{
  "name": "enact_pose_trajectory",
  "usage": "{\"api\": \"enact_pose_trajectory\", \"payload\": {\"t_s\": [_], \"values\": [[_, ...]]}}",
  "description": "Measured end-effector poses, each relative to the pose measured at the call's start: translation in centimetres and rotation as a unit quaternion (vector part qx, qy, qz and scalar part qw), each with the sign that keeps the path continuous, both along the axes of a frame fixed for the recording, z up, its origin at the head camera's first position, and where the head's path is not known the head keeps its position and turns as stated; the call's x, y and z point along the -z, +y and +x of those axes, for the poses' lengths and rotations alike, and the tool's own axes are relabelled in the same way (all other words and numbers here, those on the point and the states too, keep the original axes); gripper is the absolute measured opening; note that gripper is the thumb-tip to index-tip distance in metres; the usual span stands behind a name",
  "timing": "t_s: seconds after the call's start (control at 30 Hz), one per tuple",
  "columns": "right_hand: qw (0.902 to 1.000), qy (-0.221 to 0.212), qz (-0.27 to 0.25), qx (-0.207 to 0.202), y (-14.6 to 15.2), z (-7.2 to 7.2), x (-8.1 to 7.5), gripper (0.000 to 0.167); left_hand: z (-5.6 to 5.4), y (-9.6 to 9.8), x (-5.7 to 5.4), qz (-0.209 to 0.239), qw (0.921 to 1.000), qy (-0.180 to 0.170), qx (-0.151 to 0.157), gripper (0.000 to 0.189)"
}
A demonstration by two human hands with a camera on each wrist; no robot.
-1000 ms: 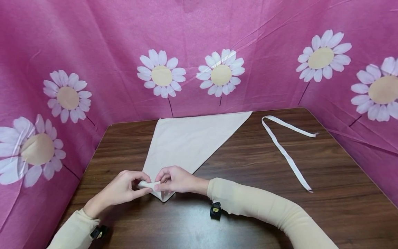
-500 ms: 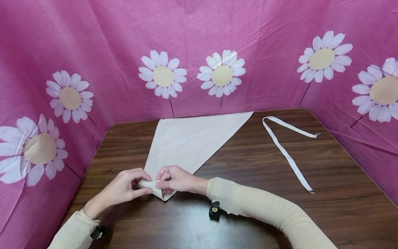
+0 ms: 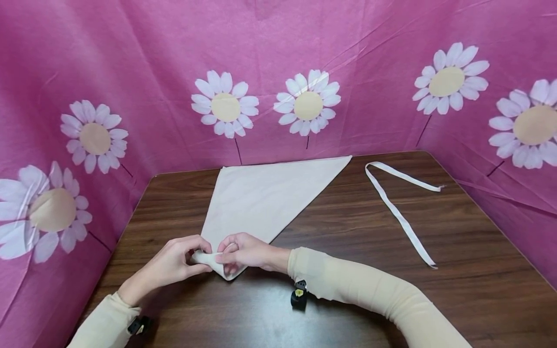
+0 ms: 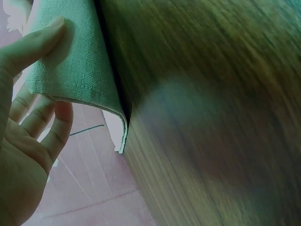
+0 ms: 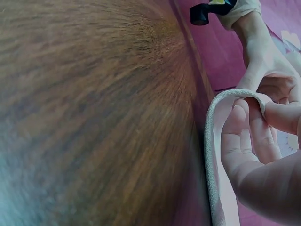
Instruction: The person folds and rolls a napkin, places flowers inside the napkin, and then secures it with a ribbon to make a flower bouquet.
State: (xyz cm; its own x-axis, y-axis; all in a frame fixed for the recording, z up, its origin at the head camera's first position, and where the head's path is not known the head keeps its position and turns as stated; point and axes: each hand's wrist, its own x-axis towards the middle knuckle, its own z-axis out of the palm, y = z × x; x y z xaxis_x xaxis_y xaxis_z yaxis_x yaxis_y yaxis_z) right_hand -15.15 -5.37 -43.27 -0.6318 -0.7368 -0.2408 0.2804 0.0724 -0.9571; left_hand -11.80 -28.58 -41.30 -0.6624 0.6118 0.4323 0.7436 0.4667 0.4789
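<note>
Nearest of all, in came the sleeves: the cream left sleeve (image 3: 102, 324) in the lower left corner, the cream right sleeve (image 3: 370, 285) sweeping up from the lower right. A small black device (image 3: 299, 296) hung under the right cuff, with a black twin (image 3: 139, 326) at the left.

Then the hands, close together left of centre! The left hand (image 3: 176, 261) had its thumb on top and its fingers beneath, pinching a turned-up edge of the pale cloth (image 3: 261, 198). Just beside it the right hand (image 3: 252, 252) pinched that same edge, thumb against fingers; in the right wrist view the fabric curved round those fingers.

The cloth's near corner pointed down the frame, its lip raised, while the rest lay flat and stretched away to the back edge of the brown wooden surface (image 3: 339, 314), one sharp point out past the centre.

Over on the right, well apart, a white strap (image 3: 398, 212) lay bent in a V. And behind it all, a pink curtain (image 3: 270, 38) filled the top, bright with white daisies (image 3: 225, 107).
</note>
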Motion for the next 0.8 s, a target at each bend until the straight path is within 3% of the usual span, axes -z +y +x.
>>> {"api": "enact_pose_trajectory", "payload": {"t_s": [0.2, 0.4, 0.57, 0.8], "values": [[0.9999, 0.005, 0.009, -0.010, 0.07, 0.10, 0.00, 0.011, 0.10, -0.13, 0.05, -0.018, 0.9998, -0.003, -0.009, 0.039], [0.9993, 0.021, 0.023, -0.022, 0.08, 0.23, -0.02, 0.013, 0.21, -0.30, 0.10, -0.008, 0.9999, 0.008, 0.005, 0.041], [0.9991, 0.005, 0.032, -0.027, -0.04, 0.33, 0.02, 0.013, 0.33, -0.36, 0.07, -0.009, 0.9997, 0.024, 0.002, 0.044], [0.9980, -0.025, 0.046, -0.036, -0.04, 0.43, 0.00, 0.013, 0.38, -0.39, 0.11, -0.022, 0.9996, 0.018, 0.001, 0.039]]}}
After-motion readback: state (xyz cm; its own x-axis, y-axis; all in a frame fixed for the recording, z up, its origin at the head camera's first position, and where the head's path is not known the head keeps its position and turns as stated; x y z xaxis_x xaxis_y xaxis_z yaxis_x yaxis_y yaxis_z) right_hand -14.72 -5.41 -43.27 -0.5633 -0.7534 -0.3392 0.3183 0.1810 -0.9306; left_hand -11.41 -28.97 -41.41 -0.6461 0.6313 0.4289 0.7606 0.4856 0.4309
